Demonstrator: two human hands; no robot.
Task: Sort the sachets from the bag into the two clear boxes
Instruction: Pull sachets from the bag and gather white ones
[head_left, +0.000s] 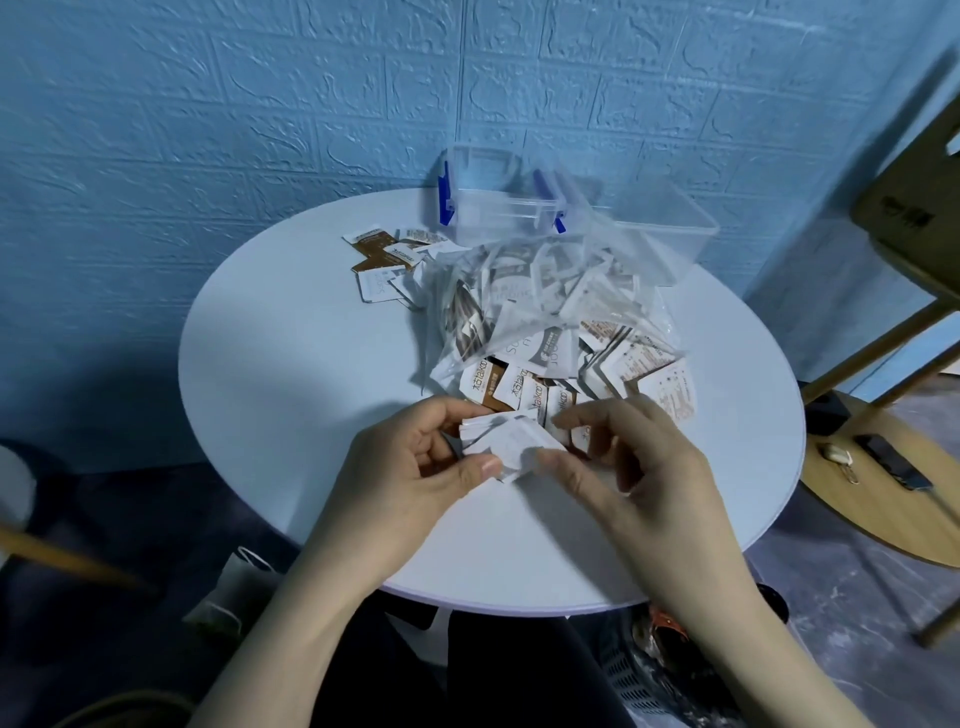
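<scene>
Sachets (506, 447) are sitting stacked in the left hand's (415, 462) pinch, the right hand (618, 447) fingering their edge. Both clear boxes (524, 208) are lying well beyond the bag (545, 306), across the surface (291, 353).

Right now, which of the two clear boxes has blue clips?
The left box, at the table's far edge by the wall, has blue clips on its sides. The right box, behind the bag, shows none.

bag (550, 296): mid-table (291, 364), sachets inside
boxes (498, 208): behind the bag
loose sachets (384, 260): left of bag
hands (415, 467): in front
</scene>
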